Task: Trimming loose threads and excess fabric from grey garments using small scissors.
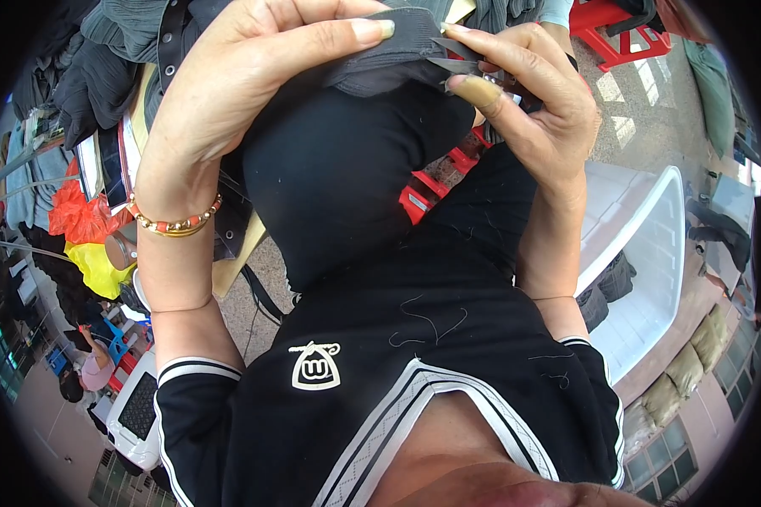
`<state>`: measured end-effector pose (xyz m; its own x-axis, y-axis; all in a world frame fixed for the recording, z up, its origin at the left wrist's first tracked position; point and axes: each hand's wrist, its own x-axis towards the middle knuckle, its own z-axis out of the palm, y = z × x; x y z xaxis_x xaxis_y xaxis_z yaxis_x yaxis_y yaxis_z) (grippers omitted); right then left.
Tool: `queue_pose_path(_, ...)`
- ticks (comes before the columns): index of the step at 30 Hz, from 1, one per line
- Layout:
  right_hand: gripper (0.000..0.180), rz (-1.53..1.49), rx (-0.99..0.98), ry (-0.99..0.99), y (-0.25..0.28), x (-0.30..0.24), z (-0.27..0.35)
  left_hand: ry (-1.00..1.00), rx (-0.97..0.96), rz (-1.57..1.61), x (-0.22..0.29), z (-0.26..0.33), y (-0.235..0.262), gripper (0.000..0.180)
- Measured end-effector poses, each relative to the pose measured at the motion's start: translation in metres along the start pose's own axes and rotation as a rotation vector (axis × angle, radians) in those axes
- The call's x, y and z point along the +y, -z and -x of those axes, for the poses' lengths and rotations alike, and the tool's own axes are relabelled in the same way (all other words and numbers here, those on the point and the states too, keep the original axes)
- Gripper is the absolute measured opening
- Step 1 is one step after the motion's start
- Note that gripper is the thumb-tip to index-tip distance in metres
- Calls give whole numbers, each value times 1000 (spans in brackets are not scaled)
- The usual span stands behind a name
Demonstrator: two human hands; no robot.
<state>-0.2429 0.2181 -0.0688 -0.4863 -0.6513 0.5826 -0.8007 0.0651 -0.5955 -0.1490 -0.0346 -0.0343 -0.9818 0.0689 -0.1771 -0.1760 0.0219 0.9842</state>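
My left hand (228, 76) pinches the ribbed edge of a dark grey garment (402, 46) between thumb and fingers, holding it up above my knees. A pair of thread snips (457, 65) sits in my right hand (537, 97), their pointed blades apart at the right end of the ribbed edge. A tan cover (477, 89) wraps my right thumb. The rest of the garment hangs bunched below the edge, over my dark trousers (330, 177). Loose threads (435, 325) lie on my black shirt.
Dark grey garments (114, 42) are heaped at the far left. Below them are a red plastic bag (80, 211) and a yellow bag (101, 266). On my right stands a white bin (664, 279) with dark cloth inside. A red stool (609, 34) stands far right; another person (97, 367) sits at left.
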Motion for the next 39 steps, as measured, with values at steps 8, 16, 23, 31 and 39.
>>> queue_pose_path(8, 40, -66, -43, -7, 0, -2, -1, 2, 0, -1, -1, -1, -2, 27)
queue_pose_path(16, 36, -169, -49, -43, -3, 4, 2, -18, 3, -6, -6, -3, -1, 26)
queue_pose_path(23, 27, -127, 1, -12, -3, 10, -1, -703, -521, 410, -36, -42, -2, 23)
queue_pose_path(31, 15, -682, 78, -358, 8, 5, -1, 104, -159, 89, 46, -9, -23, 25)
queue_pose_path(39, 20, -780, 212, -328, 34, 21, 15, -49, -101, -228, 17, -1, 4, 23)
